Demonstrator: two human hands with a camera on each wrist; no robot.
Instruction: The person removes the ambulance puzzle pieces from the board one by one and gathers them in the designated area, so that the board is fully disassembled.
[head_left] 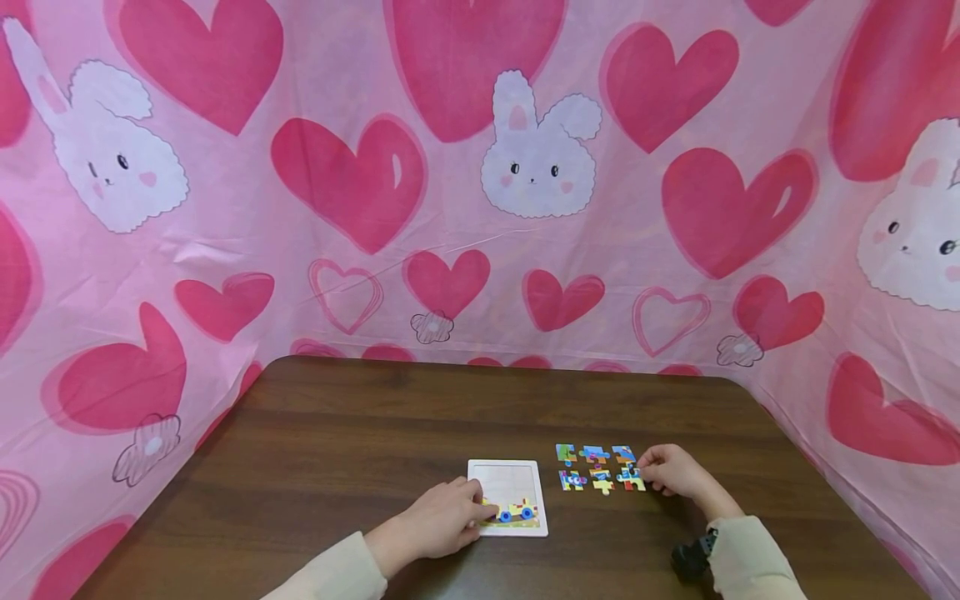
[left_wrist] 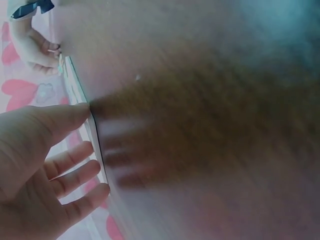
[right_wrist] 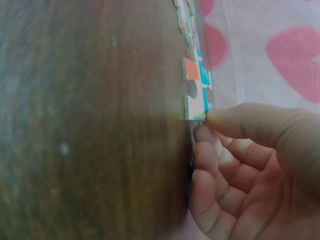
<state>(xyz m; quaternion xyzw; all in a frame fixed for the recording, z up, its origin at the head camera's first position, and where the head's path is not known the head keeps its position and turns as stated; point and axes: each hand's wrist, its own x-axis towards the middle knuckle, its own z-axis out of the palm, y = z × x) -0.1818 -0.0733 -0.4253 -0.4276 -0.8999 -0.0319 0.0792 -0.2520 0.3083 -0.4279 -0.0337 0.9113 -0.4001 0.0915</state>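
Note:
A white puzzle frame [head_left: 545, 521] lies on the table, with joined pieces [head_left: 517, 512] along its bottom showing a yellow vehicle with blue wheels. My left hand [head_left: 450, 517] rests on the frame's left side, one finger reaching over those pieces. In the left wrist view, the left thumb [left_wrist: 70, 117] touches the frame's near edge, and the other fingers are spread and fairly straight. To the right, my right hand [head_left: 678, 473] pinches the right edge of a jigsaw piece [head_left: 628, 477]. The right wrist view shows this piece [right_wrist: 196, 107] at the thumb and index fingertips.
Several loose jigsaw pieces [head_left: 595, 454] lie in two rows right of the frame. All of it is on a dark wooden table [head_left: 375, 433]. A pink cloth [head_left: 450, 233] with hearts and rabbits hangs behind and beside the table. The right wrist wears a black device [head_left: 692, 560].

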